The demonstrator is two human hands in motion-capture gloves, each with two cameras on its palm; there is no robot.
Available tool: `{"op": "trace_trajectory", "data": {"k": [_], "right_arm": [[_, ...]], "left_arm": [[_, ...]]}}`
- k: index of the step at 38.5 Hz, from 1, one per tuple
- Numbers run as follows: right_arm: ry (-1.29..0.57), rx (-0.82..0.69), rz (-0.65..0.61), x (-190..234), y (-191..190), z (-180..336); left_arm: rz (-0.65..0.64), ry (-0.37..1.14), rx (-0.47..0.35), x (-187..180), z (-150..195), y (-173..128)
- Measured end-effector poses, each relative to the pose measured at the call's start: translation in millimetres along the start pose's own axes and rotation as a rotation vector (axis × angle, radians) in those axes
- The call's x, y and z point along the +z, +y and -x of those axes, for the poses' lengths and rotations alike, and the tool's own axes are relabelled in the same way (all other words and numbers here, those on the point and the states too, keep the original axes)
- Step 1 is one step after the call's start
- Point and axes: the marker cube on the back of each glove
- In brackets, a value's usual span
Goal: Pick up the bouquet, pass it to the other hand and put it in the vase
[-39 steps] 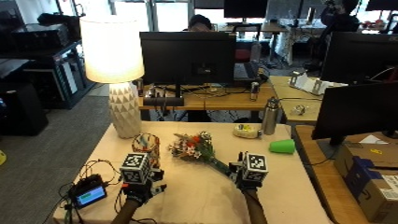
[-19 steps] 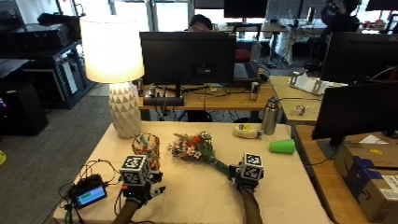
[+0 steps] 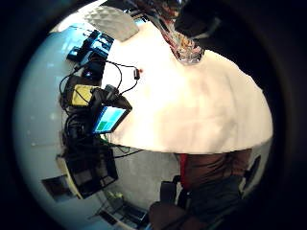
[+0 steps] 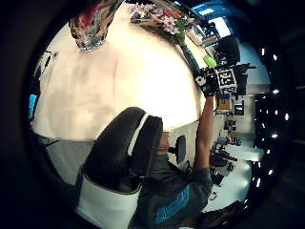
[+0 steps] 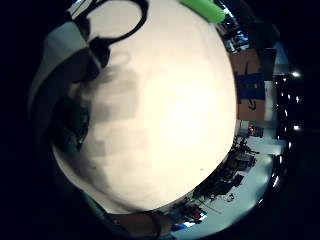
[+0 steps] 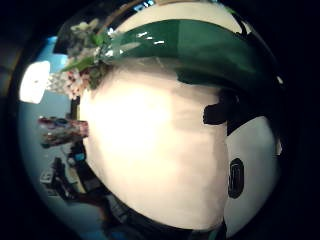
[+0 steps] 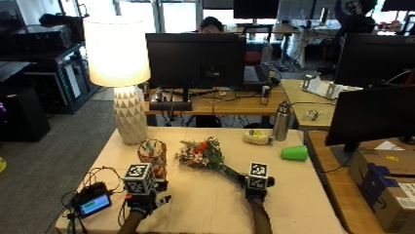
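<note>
You're barely started here: the bouquet lies flat on the table just right of the vase, so the lift, the pass and the drop into the vase are all ahead of you. Your right hand sits at the stem end, but I can't tell if it's holding. Your left hand waits right below the vase, grip unclear too. Count: one bouquet, one vase, one green cup further right.

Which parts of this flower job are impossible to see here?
- Right hand fingers: outside view, hidden under its marker block, so its hold on the bouquet stem is unclear.
- Left hand fingers: likewise covered.
- Vase mouth: its base is hidden behind the left hand.
</note>
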Motion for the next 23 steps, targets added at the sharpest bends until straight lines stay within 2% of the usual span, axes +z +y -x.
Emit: {"op": "trace_trajectory", "data": {"k": [9, 16, 23], "right_arm": [[0.084, 0.034, -0.113, 4.2, 2.2, 2.7], [0.010, 0.053, -0.140, -2.5, 9.6, 2.0], [-0.093, 0.061, -0.242, -10.6, -0.3, -2.5]], "left_arm": [[-0.003, 0.005, -0.005, 0.0, 1.1, -0.6], [-0.029, 0.032, 0.009, -8.4, -5.6, 1.4], [-0.066, 0.081, 0.012, -26.1, -13.5, 1.2]]}}
